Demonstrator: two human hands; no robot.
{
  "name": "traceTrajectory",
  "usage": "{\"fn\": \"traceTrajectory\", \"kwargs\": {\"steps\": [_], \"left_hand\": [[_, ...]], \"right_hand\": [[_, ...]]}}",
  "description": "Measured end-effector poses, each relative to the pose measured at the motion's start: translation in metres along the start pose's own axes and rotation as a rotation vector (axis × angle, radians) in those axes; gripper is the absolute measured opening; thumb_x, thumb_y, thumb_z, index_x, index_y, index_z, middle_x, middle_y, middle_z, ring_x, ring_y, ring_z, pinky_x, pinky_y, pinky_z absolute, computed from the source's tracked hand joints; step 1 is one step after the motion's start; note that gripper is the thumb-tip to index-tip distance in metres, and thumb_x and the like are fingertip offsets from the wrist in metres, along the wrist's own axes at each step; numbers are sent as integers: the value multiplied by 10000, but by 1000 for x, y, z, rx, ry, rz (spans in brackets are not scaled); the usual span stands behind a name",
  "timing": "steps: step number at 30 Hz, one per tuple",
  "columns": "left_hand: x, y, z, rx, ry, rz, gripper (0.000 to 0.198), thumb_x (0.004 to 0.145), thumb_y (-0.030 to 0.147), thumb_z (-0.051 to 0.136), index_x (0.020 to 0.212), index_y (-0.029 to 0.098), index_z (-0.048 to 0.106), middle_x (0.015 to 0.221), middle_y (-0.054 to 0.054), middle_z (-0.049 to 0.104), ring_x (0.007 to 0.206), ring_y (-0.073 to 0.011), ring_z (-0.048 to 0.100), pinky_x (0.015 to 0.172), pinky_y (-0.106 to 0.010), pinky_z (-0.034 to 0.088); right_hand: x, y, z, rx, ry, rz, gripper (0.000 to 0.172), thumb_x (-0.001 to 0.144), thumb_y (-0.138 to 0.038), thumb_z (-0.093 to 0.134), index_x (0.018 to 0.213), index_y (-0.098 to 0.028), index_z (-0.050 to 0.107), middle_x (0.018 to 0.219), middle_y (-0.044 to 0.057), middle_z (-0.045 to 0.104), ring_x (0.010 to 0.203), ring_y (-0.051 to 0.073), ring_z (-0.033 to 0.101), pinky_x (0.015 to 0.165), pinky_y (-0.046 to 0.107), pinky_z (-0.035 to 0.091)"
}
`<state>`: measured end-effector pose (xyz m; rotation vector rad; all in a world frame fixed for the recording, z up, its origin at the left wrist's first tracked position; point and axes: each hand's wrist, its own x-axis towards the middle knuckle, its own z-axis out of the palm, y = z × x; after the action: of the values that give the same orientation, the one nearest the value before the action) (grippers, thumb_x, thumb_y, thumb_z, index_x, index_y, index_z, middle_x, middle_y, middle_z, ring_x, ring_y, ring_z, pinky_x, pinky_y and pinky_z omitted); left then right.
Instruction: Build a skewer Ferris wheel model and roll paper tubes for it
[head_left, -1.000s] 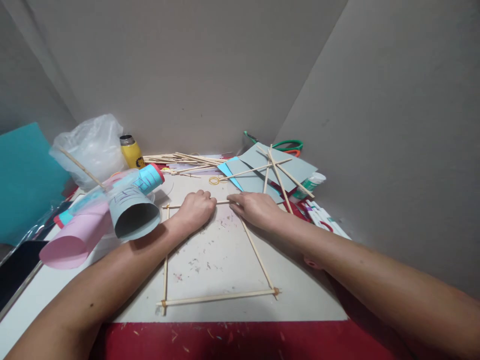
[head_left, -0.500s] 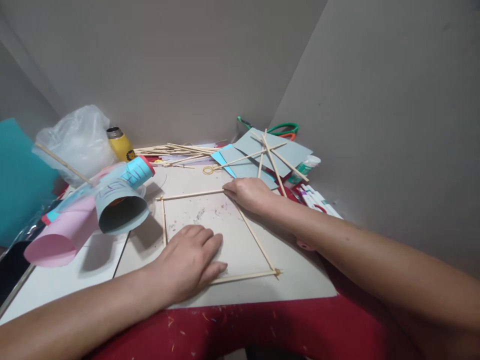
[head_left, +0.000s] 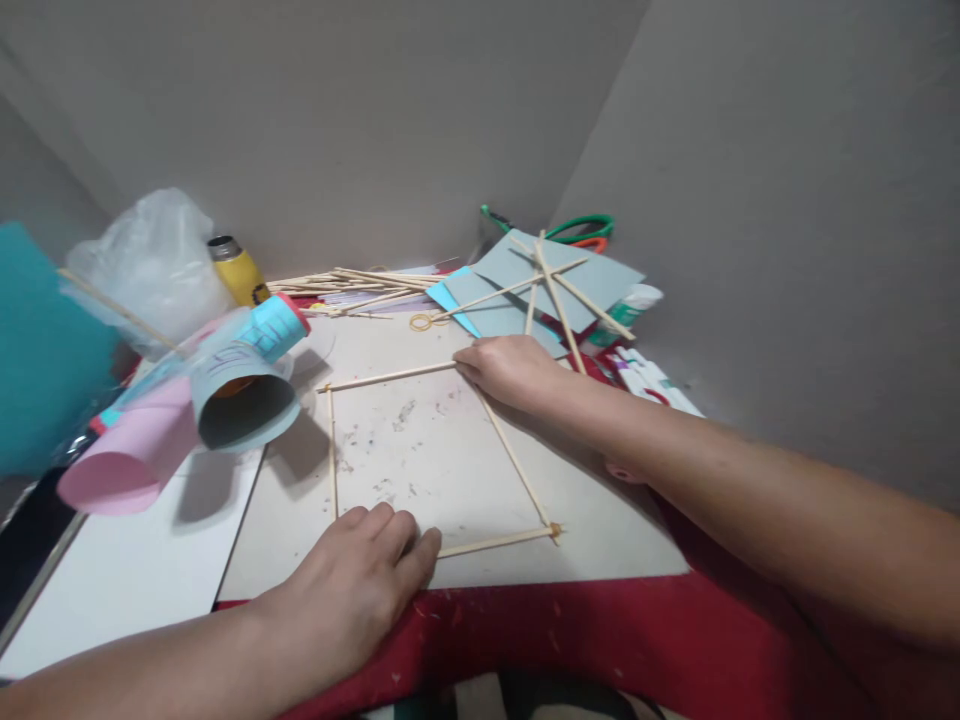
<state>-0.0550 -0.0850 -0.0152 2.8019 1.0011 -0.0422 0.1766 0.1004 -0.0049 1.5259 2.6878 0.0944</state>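
A square frame of thin wooden sticks lies flat on a worn white board. My left hand rests on the frame's near left corner, fingers loosely curled over the near stick; what it grips is hidden. My right hand presses on the far right corner, fingers closed where two sticks meet. A small band ties the near right corner.
Rolled pink and grey-blue paper cones lie at left beside a plastic bag and a yellow bottle. Loose sticks, grey-blue card, rubber bands and scissors crowd the back. Walls close in behind and right.
My left hand left the far stick and came down to the near left corner. My right hand stayed on the far right corner. The view tilted slightly.
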Motion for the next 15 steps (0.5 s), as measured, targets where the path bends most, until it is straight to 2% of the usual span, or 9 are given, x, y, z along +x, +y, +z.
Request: {"fn": "traceTrajectory", "kwargs": {"steps": [6,15], "left_hand": [[-12,2,-3,53,-26,-60,472,882,142,488,1346,143,400,983,-103,571,824,-242,520,700,-380,453],[-19,0,-8,79,-7,-36,396,883,131,490,1276,133,437,967,-94,593,827,-238,537,701,-366,461]], "right_hand": [[0,-4,1,-22,-9,18,346,951,-258,379,856,-187,704,890,113,702,735,230,586,570,331,217],[0,-8,-7,-45,-43,7,334,931,-207,399,858,-179,724,913,130,718,784,246,632,594,326,282]]}}
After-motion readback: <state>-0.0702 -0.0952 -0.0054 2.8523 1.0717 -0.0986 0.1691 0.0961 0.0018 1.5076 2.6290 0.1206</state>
